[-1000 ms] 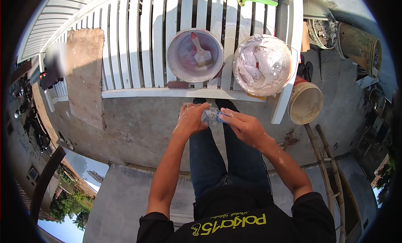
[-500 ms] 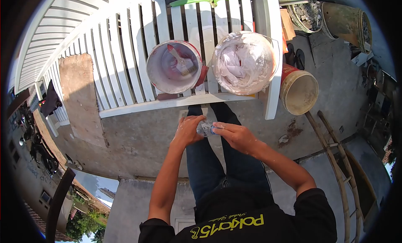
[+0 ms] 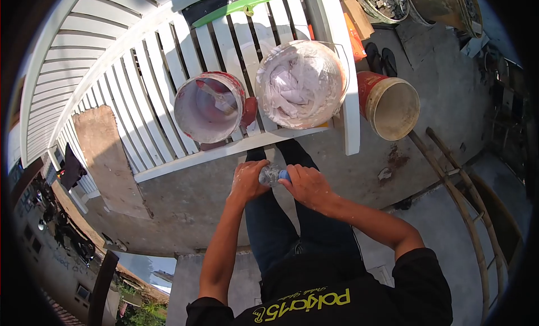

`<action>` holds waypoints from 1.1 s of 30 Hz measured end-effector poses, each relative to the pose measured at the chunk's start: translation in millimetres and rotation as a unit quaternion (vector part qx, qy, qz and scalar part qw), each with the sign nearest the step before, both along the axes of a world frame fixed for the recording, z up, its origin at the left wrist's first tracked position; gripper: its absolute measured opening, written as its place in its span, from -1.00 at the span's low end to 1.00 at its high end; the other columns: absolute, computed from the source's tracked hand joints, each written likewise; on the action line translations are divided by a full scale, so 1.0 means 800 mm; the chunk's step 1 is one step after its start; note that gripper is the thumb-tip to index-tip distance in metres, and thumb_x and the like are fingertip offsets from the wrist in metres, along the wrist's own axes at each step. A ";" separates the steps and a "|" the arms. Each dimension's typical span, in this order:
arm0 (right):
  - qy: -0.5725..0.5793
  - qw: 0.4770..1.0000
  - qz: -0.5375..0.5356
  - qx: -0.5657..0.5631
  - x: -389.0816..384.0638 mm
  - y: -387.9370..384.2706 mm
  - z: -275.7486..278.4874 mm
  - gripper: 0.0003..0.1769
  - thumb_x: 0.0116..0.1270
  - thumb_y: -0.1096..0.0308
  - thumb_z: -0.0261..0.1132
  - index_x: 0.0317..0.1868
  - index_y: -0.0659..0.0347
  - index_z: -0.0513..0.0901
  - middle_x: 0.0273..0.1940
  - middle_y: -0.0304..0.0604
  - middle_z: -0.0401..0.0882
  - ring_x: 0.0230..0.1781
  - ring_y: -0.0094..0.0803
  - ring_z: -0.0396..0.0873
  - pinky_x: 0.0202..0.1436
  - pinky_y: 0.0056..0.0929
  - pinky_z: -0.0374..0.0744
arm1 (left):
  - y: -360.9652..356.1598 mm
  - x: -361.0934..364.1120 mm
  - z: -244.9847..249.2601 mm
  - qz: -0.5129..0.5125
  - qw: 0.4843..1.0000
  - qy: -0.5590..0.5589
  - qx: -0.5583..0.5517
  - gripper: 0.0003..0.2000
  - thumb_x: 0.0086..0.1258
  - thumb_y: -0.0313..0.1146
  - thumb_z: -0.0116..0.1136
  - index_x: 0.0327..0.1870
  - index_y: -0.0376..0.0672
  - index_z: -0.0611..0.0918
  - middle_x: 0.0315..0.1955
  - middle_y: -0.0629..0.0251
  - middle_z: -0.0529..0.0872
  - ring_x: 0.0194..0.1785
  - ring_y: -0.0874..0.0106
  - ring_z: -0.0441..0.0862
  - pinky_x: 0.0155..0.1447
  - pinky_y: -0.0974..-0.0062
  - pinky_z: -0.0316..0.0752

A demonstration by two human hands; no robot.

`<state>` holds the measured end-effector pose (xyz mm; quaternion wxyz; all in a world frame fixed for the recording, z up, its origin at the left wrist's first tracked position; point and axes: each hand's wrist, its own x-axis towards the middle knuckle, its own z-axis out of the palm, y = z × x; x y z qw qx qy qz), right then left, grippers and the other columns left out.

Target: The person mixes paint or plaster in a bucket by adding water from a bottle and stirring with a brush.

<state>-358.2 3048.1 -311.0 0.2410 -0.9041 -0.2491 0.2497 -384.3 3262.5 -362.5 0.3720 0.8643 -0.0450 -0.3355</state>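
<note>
A small clear plastic bottle (image 3: 270, 176) lies sideways between my hands, above my legs. My left hand (image 3: 247, 180) is wrapped round the bottle's base end. Fingers of my right hand (image 3: 307, 186) close on the blue cap (image 3: 284, 175) at the other end; whether the cap is loose cannot be made out. Beyond my hands, a bucket with a paintbrush (image 3: 218, 97) inside stands on a white slatted bench (image 3: 160, 101). Beside it is a larger bucket (image 3: 302, 85) holding a whitish, crumpled-looking material.
A red bucket with a pale rim (image 3: 389, 105) stands right of the bench, near dark sandals (image 3: 388, 60). A wooden ladder (image 3: 470, 205) lies at the right. A board (image 3: 104, 157) leans against the bench's left side. A green-edged tool (image 3: 247, 8) rests at the back.
The view has turned and shifted, so the bench and buckets appear further left. My right hand has changed its hold, and more of the blue cap shows now.
</note>
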 end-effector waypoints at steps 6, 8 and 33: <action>0.062 0.998 0.000 -0.010 -0.004 -0.015 -0.017 -0.56 0.40 -0.05 0.23 -0.37 0.20 0.57 -0.53 -0.01 0.57 -0.53 -0.12 0.63 -0.38 -0.21 0.57 | -0.014 0.007 0.007 -0.044 0.998 0.031 0.023 -0.38 -0.10 -0.28 0.50 0.13 -0.04 0.61 0.00 0.18 0.74 0.17 0.12 0.61 0.37 0.03 0.31; 0.137 0.986 -0.087 -0.051 0.005 -0.010 -0.017 -0.48 0.42 -0.10 0.16 -0.46 0.22 0.57 -0.52 0.05 0.62 -0.50 -0.07 0.67 -0.38 -0.19 0.59 | -0.023 0.004 0.006 -0.016 0.998 0.056 0.029 -0.39 -0.07 -0.27 0.49 0.14 0.00 0.60 0.06 0.24 0.71 0.26 0.17 0.56 0.44 -0.13 0.21; 0.589 0.589 -0.504 0.228 -0.072 -0.200 0.063 -0.47 0.60 0.02 0.10 0.36 0.20 0.36 -0.38 -0.27 0.48 -0.44 -0.62 0.39 -0.44 -0.60 0.38 | -0.179 0.032 0.082 -0.085 0.988 -0.118 -0.054 -0.45 0.26 -0.40 0.26 0.33 -0.05 0.48 0.29 0.16 0.48 0.46 0.06 0.32 0.49 -0.18 0.14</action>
